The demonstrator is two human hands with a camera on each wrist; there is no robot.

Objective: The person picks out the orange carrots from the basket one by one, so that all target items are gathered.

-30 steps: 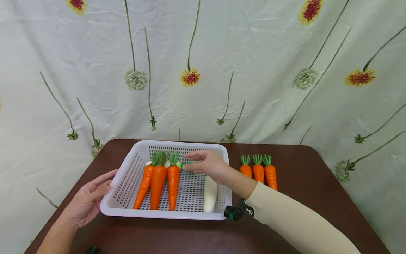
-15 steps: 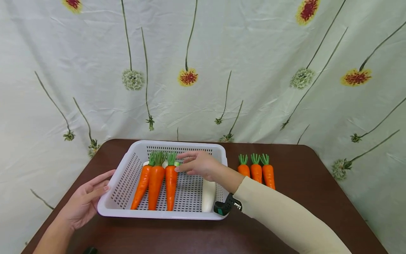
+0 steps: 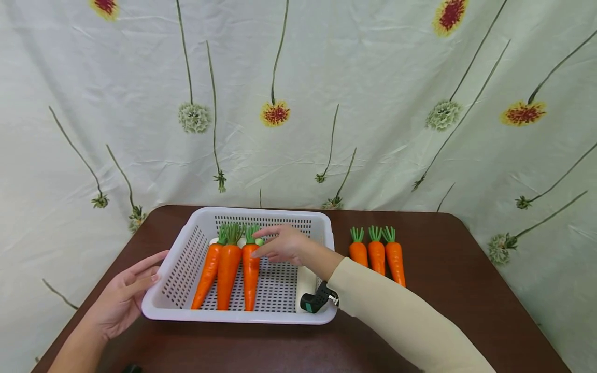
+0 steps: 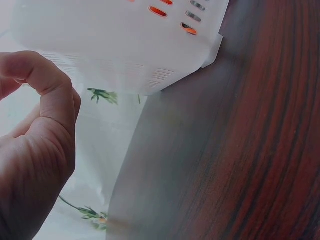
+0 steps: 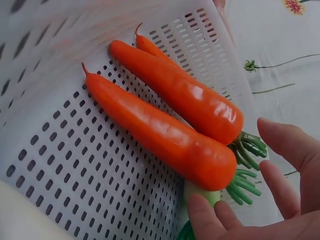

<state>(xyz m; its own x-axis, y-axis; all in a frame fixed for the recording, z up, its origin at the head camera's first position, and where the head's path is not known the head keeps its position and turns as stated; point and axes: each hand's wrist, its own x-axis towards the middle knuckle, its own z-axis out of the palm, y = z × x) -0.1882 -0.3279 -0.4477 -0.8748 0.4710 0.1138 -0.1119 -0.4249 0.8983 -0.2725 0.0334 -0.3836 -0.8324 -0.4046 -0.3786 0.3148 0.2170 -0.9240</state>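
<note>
A white plastic basket (image 3: 272,317) sits on the table, holding three orange carrots side by side on its left and a white radish (image 3: 304,282) at its right. My left hand (image 3: 122,298) grips the basket's left rim, thumb at the edge. Over the basket, my right hand (image 3: 283,244) is spread around the top of the rightmost carrot (image 3: 251,282). In the right wrist view, its thumb and fingers stand either side of the green leaves (image 5: 244,186), with a gap between them. Pale vegetable ends show under the carrot tops, mostly hidden.
Three more carrots (image 3: 377,255) lie on the brown table (image 3: 448,269) right of the basket, partly hidden by the right sleeve (image 3: 396,305). A flowered cloth (image 3: 382,103) hangs behind the table. A black device (image 3: 313,301) is strapped at the right wrist.
My right hand has moved left and slightly down, from above the basket's right half to the rightmost carrot's top. The left hand stays at the basket's rim.
</note>
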